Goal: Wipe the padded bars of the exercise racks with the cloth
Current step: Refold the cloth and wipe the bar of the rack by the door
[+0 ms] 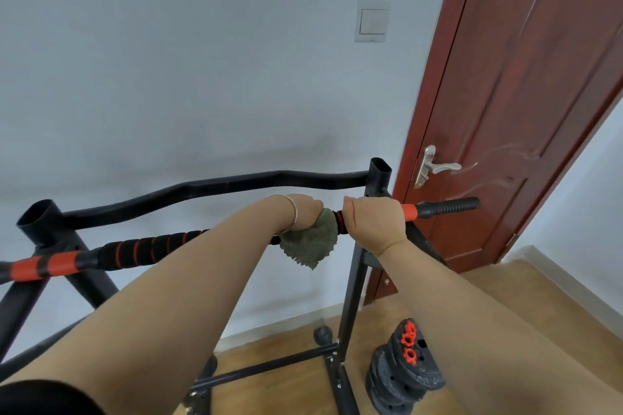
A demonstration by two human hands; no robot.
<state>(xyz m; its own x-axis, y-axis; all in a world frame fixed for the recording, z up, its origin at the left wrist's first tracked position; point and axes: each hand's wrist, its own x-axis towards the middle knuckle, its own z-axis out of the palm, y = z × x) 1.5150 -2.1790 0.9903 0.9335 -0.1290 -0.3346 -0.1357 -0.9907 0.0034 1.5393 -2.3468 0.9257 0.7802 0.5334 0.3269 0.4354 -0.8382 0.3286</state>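
Near the right-hand end of the rack's front rail, the green cloth (312, 242) lay wrapped over the padded bar (151, 246), one loose corner hanging below it. The left hand (303, 212) gripped the cloth, fingers curled over the top of the bar so the fabric was pinned against the foam. That hold looked chosen so the cloth could rub the padding all round as it slid. Just beside the cloth's right edge, the right hand (374, 222) was closed bare around the bar, in my judgement to steady the bar against the wiping push.

The bar's long axis ran across the view from the lower left edge up to the right. Its ribbed black end pointed toward the door (505, 94), and the black foam with orange bands stretched away to the left. That left stretch probably remained to be wiped.

Behind it, the rack's bent rear bar (236, 184) joined two open-topped uprights (379, 175). A bracelet (294, 212) sat on the left wrist. On the wooden floor (286, 357) by the rack's right foot stood a stack of weight plates (404, 371), and a light switch (372, 21) was on the wall above.
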